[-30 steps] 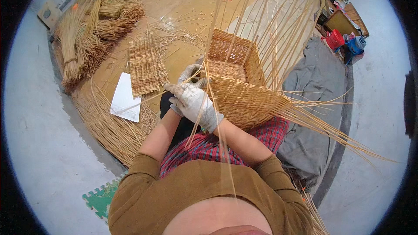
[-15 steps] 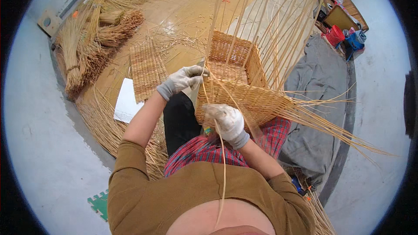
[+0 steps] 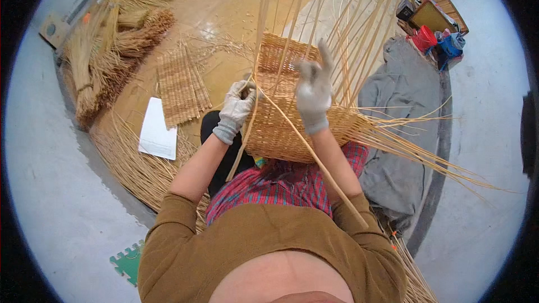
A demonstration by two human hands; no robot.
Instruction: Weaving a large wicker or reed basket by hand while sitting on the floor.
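A half-woven wicker basket rests tilted on my lap, its inside turned partly to view. Tall upright willow stakes rise from its far and right sides. My left hand, in a pale work glove, pinches willow rods at the basket's left corner. From there one long willow rod slants down to the right across the basket front and over my right forearm. A shorter rod end hangs beside the left wrist. My gloved right hand is raised over the basket, fingers apart and somewhat blurred, holding nothing visible.
A sheaf of rods sticks out to the right above a grey cloth. At left lie a woven panel, a white sheet and straw-coloured bundles. A red bucket stands at far right.
My right hand has let go of the rod near the basket's front and moved up over the basket. The long rod now slants right instead of hanging toward me.
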